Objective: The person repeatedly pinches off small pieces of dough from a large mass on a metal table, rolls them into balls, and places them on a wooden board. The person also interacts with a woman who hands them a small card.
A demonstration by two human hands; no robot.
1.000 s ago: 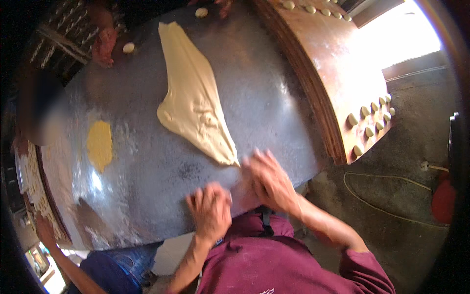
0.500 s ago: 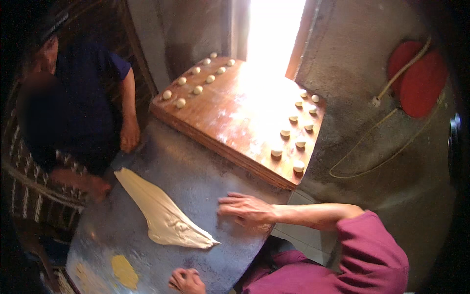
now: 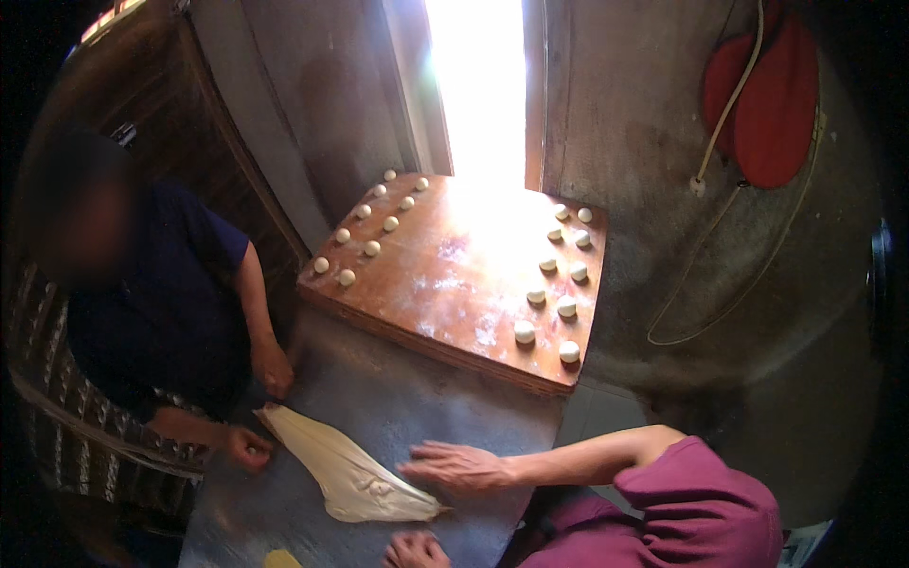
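The dough sheet (image 3: 355, 473) lay flat on the grey table (image 3: 398, 398), slantwise between the two people, with one tip toward each; I took it that the bare metal was left around it to give it room to spread. It was pale cream and limp, broad toward the near end and tapering to points, its skin mostly smooth but puckered into small wrinkles near the wide part.

The person's right hand (image 3: 459, 466) hovered or rested just beside its edge, fingers stretched out and blurred, holding nothing I could see; that flat palm seemed suited to something so thin. The left hand (image 3: 415, 551) sat near the near tip, fingers bent; I couldn't tell whether it gripped anything. Across from them, a co-worker's hand (image 3: 249, 447) was near the far tip.

A yellow patch (image 3: 282, 559) showed at the table's near side. Beyond, on the wooden board (image 3: 426, 284), dough balls (image 3: 525, 331) stood in rows along two sides, spaced apart, presumably so they wouldn't stick together.
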